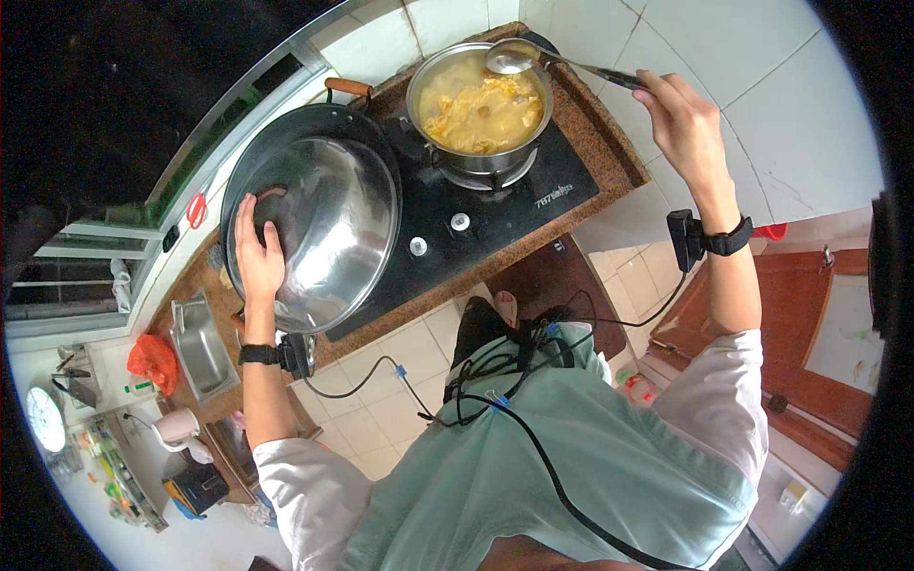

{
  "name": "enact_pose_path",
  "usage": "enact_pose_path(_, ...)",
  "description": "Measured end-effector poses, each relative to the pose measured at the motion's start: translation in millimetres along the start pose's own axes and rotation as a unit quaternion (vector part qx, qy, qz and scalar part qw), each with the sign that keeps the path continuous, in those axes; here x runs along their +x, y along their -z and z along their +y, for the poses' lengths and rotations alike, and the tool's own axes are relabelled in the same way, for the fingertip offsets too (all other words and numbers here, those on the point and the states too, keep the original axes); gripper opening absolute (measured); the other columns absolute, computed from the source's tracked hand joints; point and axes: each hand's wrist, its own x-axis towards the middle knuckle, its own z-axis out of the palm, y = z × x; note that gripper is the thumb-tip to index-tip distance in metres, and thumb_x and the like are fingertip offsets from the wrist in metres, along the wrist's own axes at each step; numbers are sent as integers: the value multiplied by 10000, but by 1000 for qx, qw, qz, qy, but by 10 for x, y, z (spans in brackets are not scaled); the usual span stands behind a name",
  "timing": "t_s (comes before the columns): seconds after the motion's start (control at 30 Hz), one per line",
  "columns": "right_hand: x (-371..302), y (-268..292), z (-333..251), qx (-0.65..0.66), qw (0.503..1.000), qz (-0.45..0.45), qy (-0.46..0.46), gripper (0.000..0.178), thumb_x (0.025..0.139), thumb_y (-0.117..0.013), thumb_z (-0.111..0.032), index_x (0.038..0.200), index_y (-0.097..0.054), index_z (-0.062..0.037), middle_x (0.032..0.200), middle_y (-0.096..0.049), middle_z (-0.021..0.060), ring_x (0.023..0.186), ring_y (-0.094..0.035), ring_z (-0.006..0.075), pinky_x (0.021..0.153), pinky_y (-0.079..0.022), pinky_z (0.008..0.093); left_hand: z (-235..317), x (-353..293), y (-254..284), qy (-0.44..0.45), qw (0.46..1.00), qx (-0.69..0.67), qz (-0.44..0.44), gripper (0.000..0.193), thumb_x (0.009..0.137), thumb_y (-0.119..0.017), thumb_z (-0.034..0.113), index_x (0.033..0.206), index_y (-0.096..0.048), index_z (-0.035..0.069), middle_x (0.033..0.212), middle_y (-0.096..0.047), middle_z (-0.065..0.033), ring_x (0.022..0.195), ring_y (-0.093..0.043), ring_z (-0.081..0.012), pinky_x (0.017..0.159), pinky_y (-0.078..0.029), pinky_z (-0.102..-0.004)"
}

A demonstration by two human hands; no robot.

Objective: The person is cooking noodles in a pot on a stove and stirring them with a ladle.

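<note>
My right hand (687,128) grips the dark end of a metal ladle (514,59). The ladle's bowl is over the far right rim of a steel pot (415,112) on the right burner. Inside the pot, pale yellow soup holds cooked egg pieces (484,112). My left hand (257,259) lies with fingers extended and thumb apart on the left side of a domed steel lid (333,228), its fingertips beside the reddish lid handle (272,192). Under the lid is a black wok (257,157), with a wooden handle (348,87) at its far side.
A black glass gas hob (514,214) with two knobs sits in a brown stone counter (428,300). Tiled wall borders the far right, a window (105,247) the left. A steel sink (203,352) and an orange-red bag (152,364) are at lower left. Cables (543,457) hang across my front.
</note>
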Motion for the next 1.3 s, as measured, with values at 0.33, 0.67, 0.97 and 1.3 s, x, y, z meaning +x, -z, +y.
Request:
enact_pose_path(0.33,28,24,-43,-3,1000,9,11,173,896,-715,-112,1052,-707,-38,844,-655,131,689,-650,321,625,-515,400,26,7,20,8,1000,-4,0,494,960,-502,78,1446,-448,10,1503,-459,-196,1406,-415,-360,1190,-300,-404)
enact_pose_path(0.67,122,51,-65,-2,999,23,34,177,892,-719,-110,1051,-708,-34,841,-656,133,677,-645,319,621,-516,389,22,-6,6,9,1000,-6,2,494,952,-508,71,1439,-455,4,1502,-462,-196,1403,-419,-364,1187,-305,-403)
enact_pose_path(0.97,163,99,-154,-1,999,24,23,167,903,-709,-142,1036,-709,-42,821,-645,124,665,-640,325,615,-517,397,52,17,20,8,1000,-15,4,473,951,-504,63,1419,-479,-6,1486,-481,-202,1391,-436,-366,1180,-311,-405)
enact_pose_path(1.3,169,108,-189,-12,1000,-2,23,167,910,-700,-156,1036,-712,-46,816,-640,131,700,-648,344,642,-518,418,54,24,16,5,1000,-23,8,473,953,-503,64,1421,-480,3,1485,-479,-207,1388,-439,-368,1179,-315,-406)
